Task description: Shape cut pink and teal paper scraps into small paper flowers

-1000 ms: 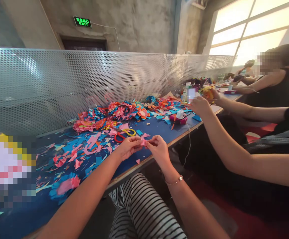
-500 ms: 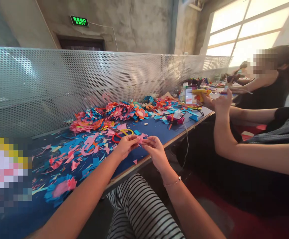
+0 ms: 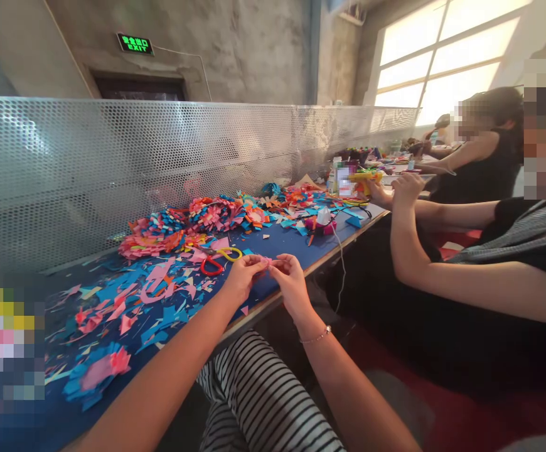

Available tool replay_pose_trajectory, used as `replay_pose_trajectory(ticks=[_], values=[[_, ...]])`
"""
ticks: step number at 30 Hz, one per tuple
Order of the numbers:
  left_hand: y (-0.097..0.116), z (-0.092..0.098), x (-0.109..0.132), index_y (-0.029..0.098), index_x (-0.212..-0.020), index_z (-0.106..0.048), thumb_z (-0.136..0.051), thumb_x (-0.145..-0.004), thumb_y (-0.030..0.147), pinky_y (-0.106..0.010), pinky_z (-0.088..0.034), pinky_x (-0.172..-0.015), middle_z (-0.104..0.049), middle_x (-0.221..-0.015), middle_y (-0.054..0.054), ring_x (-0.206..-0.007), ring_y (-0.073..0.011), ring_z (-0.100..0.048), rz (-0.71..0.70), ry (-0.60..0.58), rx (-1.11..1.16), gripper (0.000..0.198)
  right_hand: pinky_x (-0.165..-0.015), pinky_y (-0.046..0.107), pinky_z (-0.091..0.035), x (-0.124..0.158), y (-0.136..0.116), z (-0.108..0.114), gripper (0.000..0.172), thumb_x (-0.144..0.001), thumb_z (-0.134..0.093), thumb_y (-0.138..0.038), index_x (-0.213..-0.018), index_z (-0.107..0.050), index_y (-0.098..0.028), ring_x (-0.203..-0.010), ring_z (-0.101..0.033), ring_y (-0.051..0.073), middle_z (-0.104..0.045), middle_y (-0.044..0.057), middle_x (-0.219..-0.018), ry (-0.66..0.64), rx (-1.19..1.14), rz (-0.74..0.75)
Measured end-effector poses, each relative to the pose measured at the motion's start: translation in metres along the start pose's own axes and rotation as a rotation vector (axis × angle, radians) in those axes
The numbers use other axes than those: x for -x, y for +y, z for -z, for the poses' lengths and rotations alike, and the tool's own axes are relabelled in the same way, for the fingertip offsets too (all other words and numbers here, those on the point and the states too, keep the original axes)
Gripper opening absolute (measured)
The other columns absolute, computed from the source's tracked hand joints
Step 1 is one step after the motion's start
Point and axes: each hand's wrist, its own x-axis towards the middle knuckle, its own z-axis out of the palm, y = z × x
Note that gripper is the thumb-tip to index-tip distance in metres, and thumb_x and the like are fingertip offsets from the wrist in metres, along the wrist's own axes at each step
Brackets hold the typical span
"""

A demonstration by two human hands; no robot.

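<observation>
Left hand [image 3: 241, 277] nearly closed, thumb and fingers pinching a small pink paper piece [image 3: 266, 261]; right hand [image 3: 292, 279] same, pinching it from the other side. Piece sits between the fingertips, above the table [image 3: 285, 242] near its front edge, mostly hidden by fingers. Red-and-yellow-handled scissors [image 3: 213, 274] lie just beside left hand, paper scraps [image 3: 160, 273] further left, heaped paper flowers [image 3: 214, 213] behind, blue flower with pink middle [image 3: 96, 375] near left forearm
</observation>
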Motion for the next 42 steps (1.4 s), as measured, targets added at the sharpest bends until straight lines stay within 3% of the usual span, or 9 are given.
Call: replay_pose_trajectory(ticks=[5,15,29,37,42], values=[[0.0,-0.003,-0.001,0.014,-0.062,-0.056,-0.086,-0.038,0.025,-0.021,-0.046,-0.056,-0.061,-0.06,0.002,-0.054,-0.0089,-0.056,0.012,-0.037,-0.002,0.04,-0.063,0.023,-0.044,-0.003,-0.002,0.002,0.034,-0.062,-0.068,-0.025,-0.088,-0.046,-0.021,-0.066,-0.056,0.01,-0.06,-0.005,-0.071,0.032,0.026,0.023],[0.01,-0.013,-0.004,0.014,-0.063,-0.058,-0.087,-0.039,0.027,-0.021,-0.047,-0.059,-0.061,-0.06,0.002,-0.057,-0.0092,-0.056,-0.023,-0.124,-0.038,0.04,-0.058,0.022,-0.04,-0.012,-0.005,0.004,0.034,-0.061,-0.069,-0.026,-0.087,-0.047,-0.021,-0.061,-0.052,0.008,-0.057,-0.007,-0.066,0.059,-0.09,0.023],[0.004,-0.005,-0.007,0.015,-0.064,-0.062,-0.086,-0.04,0.032,-0.021,-0.048,-0.06,-0.061,-0.06,0.002,-0.057,-0.0096,-0.057,-0.082,-0.144,-0.081,0.038,-0.059,0.022,-0.042,-0.014,-0.007,0.003,0.036,-0.06,-0.071,-0.026,-0.087,-0.047,-0.021,-0.063,-0.053,0.008,-0.056,-0.006,-0.069,0.025,-0.149,-0.024],[0.001,0.001,-0.013,0.014,-0.063,-0.06,-0.086,-0.039,0.026,-0.021,-0.049,-0.057,-0.061,-0.058,0.002,-0.053,-0.0091,-0.057,-0.059,-0.066,-0.025,0.037,-0.069,0.026,-0.045,-0.014,0.0,0.01,0.039,-0.062,-0.07,-0.03,-0.091,-0.045,-0.021,-0.072,-0.056,0.012,-0.058,-0.003,-0.075,-0.011,0.063,0.058],[0.001,0.004,-0.016,0.014,-0.066,-0.058,-0.082,-0.046,0.019,-0.02,-0.048,-0.054,-0.06,-0.057,0.002,-0.05,-0.0089,-0.057,-0.099,-0.002,-0.039,0.032,-0.075,0.032,-0.045,-0.01,0.0,0.03,0.029,-0.072,-0.062,-0.033,-0.094,-0.046,-0.02,-0.079,-0.056,0.016,-0.058,0.002,-0.084,0.061,0.452,0.268]])
